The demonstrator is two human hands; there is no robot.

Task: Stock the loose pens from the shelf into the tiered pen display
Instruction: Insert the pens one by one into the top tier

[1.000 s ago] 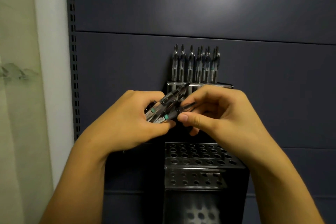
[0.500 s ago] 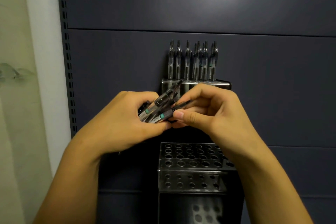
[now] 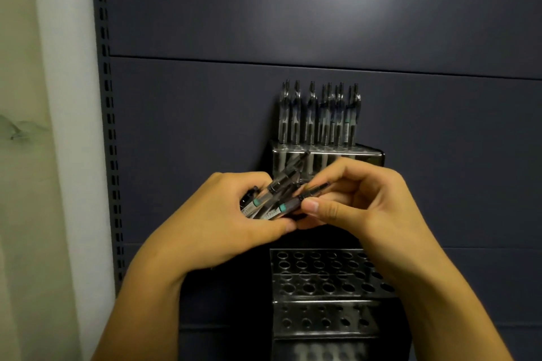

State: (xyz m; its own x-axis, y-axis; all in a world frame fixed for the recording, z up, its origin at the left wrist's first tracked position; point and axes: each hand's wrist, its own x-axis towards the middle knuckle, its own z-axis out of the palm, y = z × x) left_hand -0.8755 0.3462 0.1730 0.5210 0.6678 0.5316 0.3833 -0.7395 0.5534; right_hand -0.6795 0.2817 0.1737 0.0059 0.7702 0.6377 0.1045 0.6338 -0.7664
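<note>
Left hand (image 3: 217,220) clutches pens (image 3: 264,205); right hand (image 3: 360,202) pinches one pen (image 3: 311,193) pointing toward 2 o'clock, above the display (image 3: 322,302).

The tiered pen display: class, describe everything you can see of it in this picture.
The tiered pen display is a stepped rack of shiny, seemingly clear plastic or metal, standing against the dark blue back panel. Its top tier holds a row of upright pens. The lower tiers show rows of round holes, all empty where visible. The middle is hidden behind the left hand and right hand, which hold a bundle of loose pens in front of it; neither hand clearly touches it.
</note>
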